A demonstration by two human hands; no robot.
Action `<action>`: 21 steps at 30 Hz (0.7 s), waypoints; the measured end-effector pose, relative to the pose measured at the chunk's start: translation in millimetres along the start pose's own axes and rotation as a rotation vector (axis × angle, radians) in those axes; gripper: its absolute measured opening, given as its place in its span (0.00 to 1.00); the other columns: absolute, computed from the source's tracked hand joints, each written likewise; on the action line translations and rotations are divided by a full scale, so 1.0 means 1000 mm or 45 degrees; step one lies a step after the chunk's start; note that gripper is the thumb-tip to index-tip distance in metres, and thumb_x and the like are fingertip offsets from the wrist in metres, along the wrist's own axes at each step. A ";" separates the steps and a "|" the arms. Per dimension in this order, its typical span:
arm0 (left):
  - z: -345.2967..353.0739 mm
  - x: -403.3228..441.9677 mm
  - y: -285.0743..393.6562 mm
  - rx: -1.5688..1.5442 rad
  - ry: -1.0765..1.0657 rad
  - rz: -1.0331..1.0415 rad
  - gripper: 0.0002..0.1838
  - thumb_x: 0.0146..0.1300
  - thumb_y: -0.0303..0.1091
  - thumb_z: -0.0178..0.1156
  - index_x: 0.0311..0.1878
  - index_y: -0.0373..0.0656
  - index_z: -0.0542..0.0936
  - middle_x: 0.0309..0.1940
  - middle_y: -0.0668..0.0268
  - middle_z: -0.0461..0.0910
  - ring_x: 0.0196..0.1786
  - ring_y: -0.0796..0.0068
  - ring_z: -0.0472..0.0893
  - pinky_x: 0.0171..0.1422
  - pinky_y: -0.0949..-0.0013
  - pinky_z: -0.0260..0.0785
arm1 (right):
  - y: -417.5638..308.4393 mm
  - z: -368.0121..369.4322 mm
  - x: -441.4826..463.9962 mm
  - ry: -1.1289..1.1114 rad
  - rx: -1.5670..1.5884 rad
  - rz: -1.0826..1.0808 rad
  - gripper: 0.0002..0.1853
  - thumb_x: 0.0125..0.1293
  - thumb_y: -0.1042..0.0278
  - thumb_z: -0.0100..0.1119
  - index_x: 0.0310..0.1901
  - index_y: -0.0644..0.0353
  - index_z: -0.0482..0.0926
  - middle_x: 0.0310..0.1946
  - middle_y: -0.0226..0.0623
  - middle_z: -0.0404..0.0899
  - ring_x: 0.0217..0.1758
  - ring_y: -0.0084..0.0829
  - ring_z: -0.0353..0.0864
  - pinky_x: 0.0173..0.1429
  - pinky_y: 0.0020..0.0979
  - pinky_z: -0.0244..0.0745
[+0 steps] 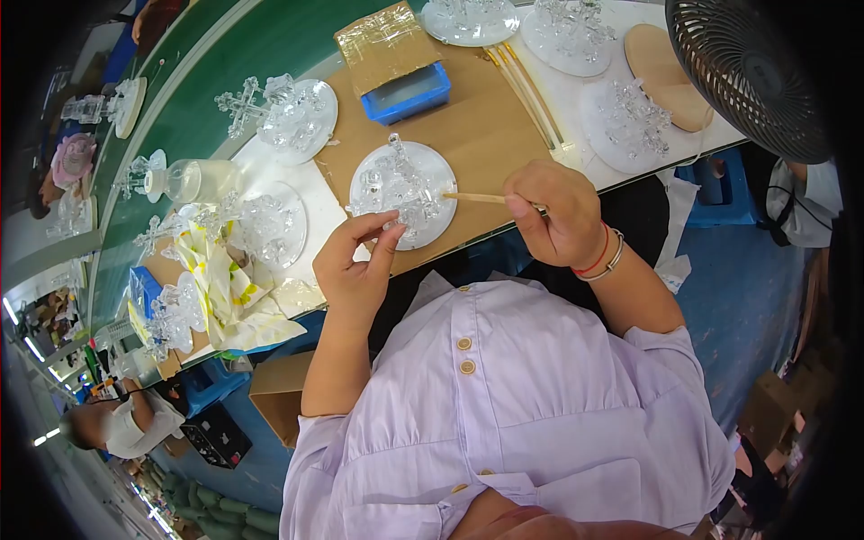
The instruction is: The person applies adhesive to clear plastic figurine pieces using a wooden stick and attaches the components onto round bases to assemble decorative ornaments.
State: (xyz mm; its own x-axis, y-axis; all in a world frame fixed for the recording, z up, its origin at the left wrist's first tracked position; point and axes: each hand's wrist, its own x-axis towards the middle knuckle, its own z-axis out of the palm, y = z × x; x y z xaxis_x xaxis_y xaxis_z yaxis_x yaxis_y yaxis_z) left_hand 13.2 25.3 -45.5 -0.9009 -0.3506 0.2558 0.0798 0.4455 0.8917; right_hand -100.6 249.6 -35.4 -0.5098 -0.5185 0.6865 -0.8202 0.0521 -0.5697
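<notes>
A round white disc (441, 171) bearing clear plastic figures (400, 184) lies on the cardboard before me. My left hand (355, 256) is at its near left edge, thumb and forefinger almost together in a pinch; whatever is between them is too small and clear to make out. My right hand (560, 214) grips a thin wooden stick (477, 197), held nearly level. The stick's far tip reaches the disc's right edge beside the figures; I cannot tell whether it touches.
Behind the disc stands a blue bin (409, 97) with a cardboard flap (387, 45). Thin sticks (526, 94) lie to its right. Similar discs (310, 121) surround the work spot. A clear bottle (193, 180) and crumpled yellow-white wrapping (225, 297) are left; a black fan (742, 67) is right.
</notes>
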 end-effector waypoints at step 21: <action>0.001 -0.007 0.008 0.136 -0.076 0.062 0.10 0.56 0.23 0.68 0.42 0.34 0.81 0.36 0.62 0.84 0.38 0.78 0.82 0.47 0.76 0.75 | -0.005 0.016 -0.004 0.019 0.078 -0.057 0.03 0.62 0.81 0.55 0.36 0.64 0.72 0.26 0.40 0.76 0.22 0.37 0.73 0.27 0.32 0.69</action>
State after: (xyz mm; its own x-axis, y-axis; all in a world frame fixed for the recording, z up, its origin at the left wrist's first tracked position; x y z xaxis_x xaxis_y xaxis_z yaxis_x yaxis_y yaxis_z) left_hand 19.2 32.3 -40.8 -0.9212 -0.2778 0.2725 0.0814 0.5472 0.8330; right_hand -90.1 237.5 -42.4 -0.4771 -0.5067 0.7181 -0.8251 -0.0231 -0.5645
